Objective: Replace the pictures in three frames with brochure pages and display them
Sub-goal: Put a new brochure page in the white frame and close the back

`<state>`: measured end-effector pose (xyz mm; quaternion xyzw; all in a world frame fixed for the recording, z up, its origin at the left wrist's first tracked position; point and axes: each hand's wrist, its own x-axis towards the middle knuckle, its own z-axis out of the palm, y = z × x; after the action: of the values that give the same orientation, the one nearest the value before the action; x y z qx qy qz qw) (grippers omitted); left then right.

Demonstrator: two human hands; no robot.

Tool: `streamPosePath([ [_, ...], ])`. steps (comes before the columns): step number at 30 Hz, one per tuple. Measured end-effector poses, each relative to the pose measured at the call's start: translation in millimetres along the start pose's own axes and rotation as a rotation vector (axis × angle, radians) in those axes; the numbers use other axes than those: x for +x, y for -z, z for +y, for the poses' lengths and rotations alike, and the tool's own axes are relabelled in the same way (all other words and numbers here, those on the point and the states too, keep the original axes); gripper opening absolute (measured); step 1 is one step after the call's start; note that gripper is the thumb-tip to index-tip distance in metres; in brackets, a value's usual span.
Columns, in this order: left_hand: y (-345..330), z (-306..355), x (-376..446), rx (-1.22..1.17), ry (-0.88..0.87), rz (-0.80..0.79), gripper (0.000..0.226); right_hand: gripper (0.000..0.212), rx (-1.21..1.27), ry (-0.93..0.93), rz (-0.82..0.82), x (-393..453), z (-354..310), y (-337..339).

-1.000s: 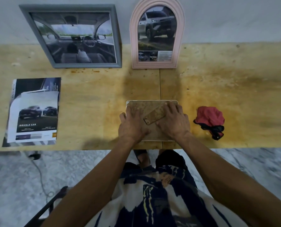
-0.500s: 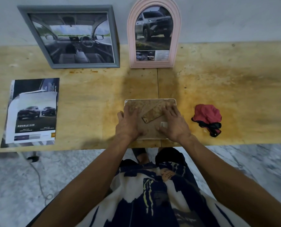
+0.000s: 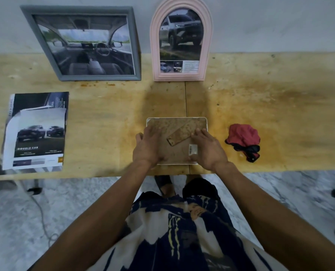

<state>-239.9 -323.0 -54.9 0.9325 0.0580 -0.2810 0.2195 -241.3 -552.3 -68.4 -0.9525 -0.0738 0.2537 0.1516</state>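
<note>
A white-edged frame [image 3: 176,118] lies face down near the table's front edge, its brown backing [image 3: 174,153] and folded stand leg [image 3: 180,134] facing up. My left hand [image 3: 147,147] rests flat on the backing's left side, thumb beyond the frame's left edge. My right hand [image 3: 207,149] lies on the right side, fingertips at the stand leg and thumb near the bottom edge, beside a small label [image 3: 193,149]. A grey frame [image 3: 137,45] and a pink arched frame [image 3: 155,45] lean on the wall, each showing a car picture. The car brochure [image 3: 35,132] lies at the left.
A crumpled red and black cloth [image 3: 242,135] lies right of the face-down frame. The wooden table [image 3: 280,114] is stained and backs onto a pale wall. A cable [image 3: 39,208] trails on the marble floor at the left, below the table.
Both hands have slid back toward the frame's near edge. The right hand's move uncovered the small label on the backing. The frame itself has stayed put.
</note>
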Motion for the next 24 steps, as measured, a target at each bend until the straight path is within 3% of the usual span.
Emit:
streamPosePath([
  [2,-6.2,-4.0,-0.4,-0.081,0.048,0.051,0.108,0.079,-0.012,-0.029,0.006,1.7,-6.6,4.7],
  [5,-8.9,-4.3,-4.8,-0.271,0.161,0.158,0.097,0.074,-0.083,-0.086,-0.038,-2.3,-20.8,3.6],
  [7,-10.5,-3.6,-7.0,-0.217,0.208,0.134,0.093,0.074,-0.077,-0.121,-0.038,-5.8,-28.7,1.9],
  [10,-14.5,-7.0,-3.4,-0.204,0.256,0.092,0.06,0.074,-0.075,-0.084,-0.053,-7.5,-31.3,0.3],
  [12,-12.2,-7.8,0.8,-0.352,0.32,0.128,0.031,0.077,-0.014,-0.077,-0.046,-9.4,-31.2,1.4],
  [13,-11.7,-9.9,4.7,-0.444,0.365,0.142,0.027,0.079,0.049,-0.089,-0.029,-10.5,-31.1,1.9],
  [18,5.0,-0.9,-1.6,-0.788,0.424,0.099,0.014,0.088,0.206,-0.097,0.018,-13.7,-27.4,3.1],
  [24,24.6,-3.9,-5.6,-0.936,0.457,0.129,0.011,0.113,0.027,-0.052,-0.068,-16.0,-28.1,15.5],
])
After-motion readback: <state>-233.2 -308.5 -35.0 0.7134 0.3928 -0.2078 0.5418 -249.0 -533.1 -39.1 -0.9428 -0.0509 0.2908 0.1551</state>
